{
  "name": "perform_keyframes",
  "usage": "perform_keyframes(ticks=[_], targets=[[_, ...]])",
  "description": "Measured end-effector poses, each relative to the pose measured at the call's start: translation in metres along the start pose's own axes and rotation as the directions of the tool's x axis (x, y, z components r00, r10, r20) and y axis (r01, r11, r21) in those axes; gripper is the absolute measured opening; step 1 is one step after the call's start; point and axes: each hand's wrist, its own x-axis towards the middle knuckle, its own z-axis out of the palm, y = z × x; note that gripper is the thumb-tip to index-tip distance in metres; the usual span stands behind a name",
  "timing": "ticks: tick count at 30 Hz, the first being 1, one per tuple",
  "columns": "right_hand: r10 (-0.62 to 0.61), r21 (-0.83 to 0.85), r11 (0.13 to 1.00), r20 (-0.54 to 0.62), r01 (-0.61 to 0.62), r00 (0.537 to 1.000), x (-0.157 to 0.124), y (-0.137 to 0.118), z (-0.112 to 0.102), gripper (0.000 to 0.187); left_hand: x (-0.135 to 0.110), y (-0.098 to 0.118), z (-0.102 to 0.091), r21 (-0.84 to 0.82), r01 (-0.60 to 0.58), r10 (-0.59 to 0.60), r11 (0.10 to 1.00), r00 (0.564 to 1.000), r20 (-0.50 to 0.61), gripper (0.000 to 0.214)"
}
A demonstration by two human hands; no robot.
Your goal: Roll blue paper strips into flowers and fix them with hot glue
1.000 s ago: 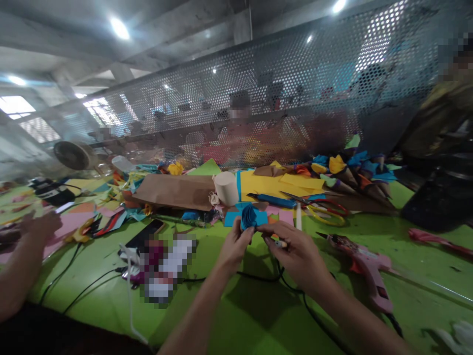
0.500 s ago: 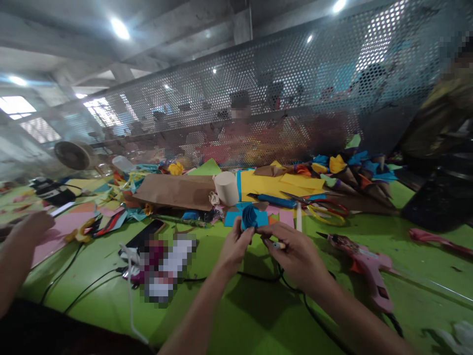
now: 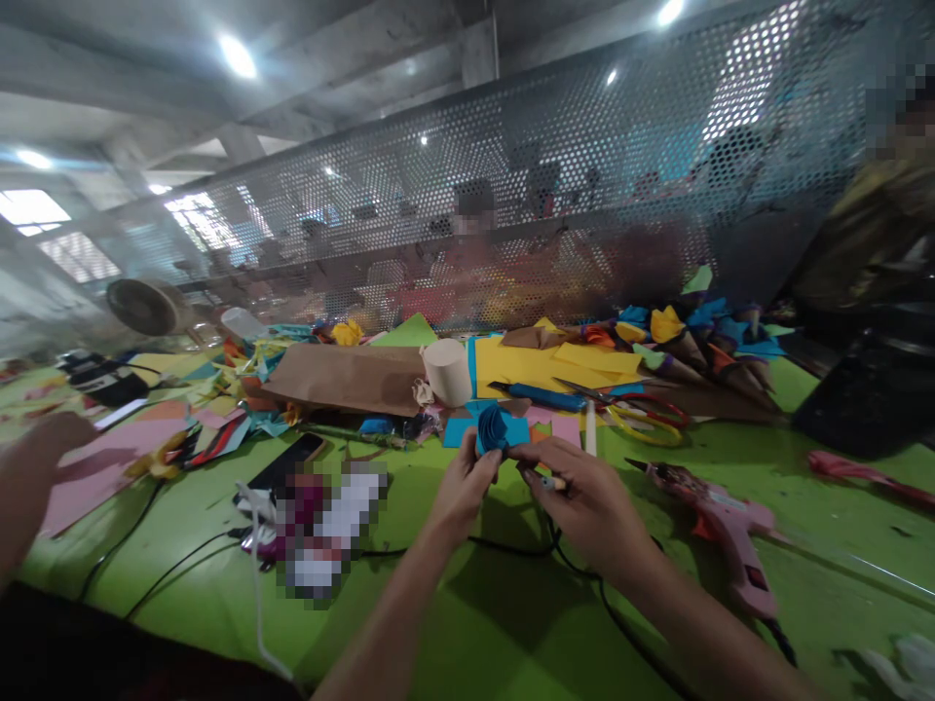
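Green table (image 3: 840,501); blue paper roll (image 3: 493,428) upright.

Pixelated patch (image 3: 332,531) hides whatever's under it. Right hand (image 3: 588,506) mostly covers its little tool (image 3: 551,481), can't ID it. Left hand (image 3: 462,492) hides the base of the blue roll (image 3: 493,428). Co-worker's hand (image 3: 29,467) is cropped at the left edge.

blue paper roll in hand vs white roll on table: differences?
Colour: the blue paper roll is blue, the white roll cream. Pose: the blue paper roll is pinched in the left hand, off the green table; the white roll stands upright on it. Surface: blue paper roll layered, white roll smooth. Both are rolled. Right hand grips a small tool.
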Motion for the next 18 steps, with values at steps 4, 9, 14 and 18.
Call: perform_keyframes(ticks=[4,9,14,18], targets=[[-0.01,-0.016,1.0,0.002,0.01,1.0,0.0007,-0.0005,0.0002,0.032,0.002,-0.003,0.0005,-0.003,0.01,-0.01,1.0,0.999,-0.034,0.042],[0.015,-0.012,1.0,-0.031,-0.015,0.999,0.0,0.0026,-0.0014,0.032,0.0018,-0.0007,0.0008,-0.012,-0.033,0.033,0.999,0.999,-0.041,0.04],[0.027,-0.015,1.0,-0.049,-0.027,0.998,0.0001,0.006,-0.0034,0.032,-0.0002,0.0028,-0.0001,-0.001,-0.047,0.047,0.999,0.999,-0.02,0.038],[0.025,0.003,1.0,-0.003,-0.025,1.0,0.0002,0.0037,-0.0034,0.033,-0.0005,0.0018,0.0002,-0.03,-0.055,0.054,0.998,0.998,-0.015,0.039]])
